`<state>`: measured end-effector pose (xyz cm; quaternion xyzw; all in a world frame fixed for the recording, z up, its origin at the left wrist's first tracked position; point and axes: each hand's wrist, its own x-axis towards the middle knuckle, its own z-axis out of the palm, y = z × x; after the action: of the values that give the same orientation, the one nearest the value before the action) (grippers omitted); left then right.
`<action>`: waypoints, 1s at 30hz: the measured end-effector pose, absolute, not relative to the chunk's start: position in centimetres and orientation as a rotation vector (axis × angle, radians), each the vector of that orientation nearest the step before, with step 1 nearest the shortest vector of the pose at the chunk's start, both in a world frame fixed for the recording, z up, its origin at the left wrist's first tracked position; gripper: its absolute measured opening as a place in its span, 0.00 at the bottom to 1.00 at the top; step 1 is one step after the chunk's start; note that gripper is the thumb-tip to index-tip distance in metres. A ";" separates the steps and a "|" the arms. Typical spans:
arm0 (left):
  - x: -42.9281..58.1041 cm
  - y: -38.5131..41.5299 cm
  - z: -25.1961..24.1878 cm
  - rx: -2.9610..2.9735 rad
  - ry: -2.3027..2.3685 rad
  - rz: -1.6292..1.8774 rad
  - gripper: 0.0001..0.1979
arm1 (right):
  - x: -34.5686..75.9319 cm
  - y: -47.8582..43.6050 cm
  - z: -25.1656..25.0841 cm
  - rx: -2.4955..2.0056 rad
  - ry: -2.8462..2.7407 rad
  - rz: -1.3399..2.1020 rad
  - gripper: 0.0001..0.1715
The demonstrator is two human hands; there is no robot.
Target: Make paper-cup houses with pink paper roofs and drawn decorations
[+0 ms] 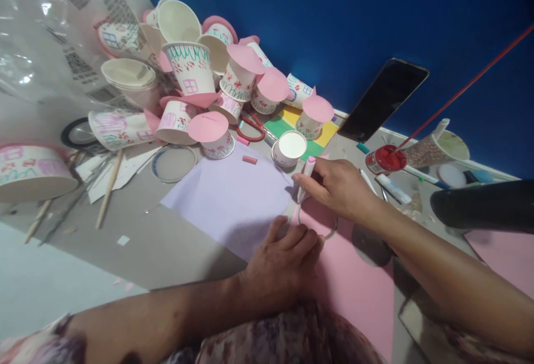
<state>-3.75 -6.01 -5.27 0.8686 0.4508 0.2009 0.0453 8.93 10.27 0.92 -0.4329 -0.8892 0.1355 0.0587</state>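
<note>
My right hand (340,186) is closed around a white marker (306,177) with a pink end, held upright at the edge of a pink paper sheet (354,297). A round ring (332,229) lies on that sheet, and my left hand (287,255) rests over its near-left side with the fingers curled; whether they grip the ring is hard to see. Beside both hands lies a lilac sheet (237,197). A small white cup (288,148) stands just beyond the marker, and a pink marker cap (250,160) lies on the lilac sheet.
Decorated paper cups (189,69) with pink discs pile up at the back left, near red-handled scissors (251,128). A phone (384,97) leans on the blue wall. To the right are a red paint jar (386,160) and a dark cylinder (484,205).
</note>
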 end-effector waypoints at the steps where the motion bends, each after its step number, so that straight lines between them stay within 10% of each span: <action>1: -3.8 -6.0 -5.3 2.649 1.373 0.614 0.18 | 9.0 10.4 0.9 -1.324 -2.688 0.416 0.21; 30: -3.6 -5.3 -4.3 2.606 1.348 0.589 0.23 | 19.4 -0.4 -0.3 -1.258 -2.089 0.397 0.09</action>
<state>-3.61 -5.30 -4.30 0.8684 0.4492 0.1963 0.0743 19.40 -0.40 -0.35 -0.4806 -0.7985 0.1518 0.3291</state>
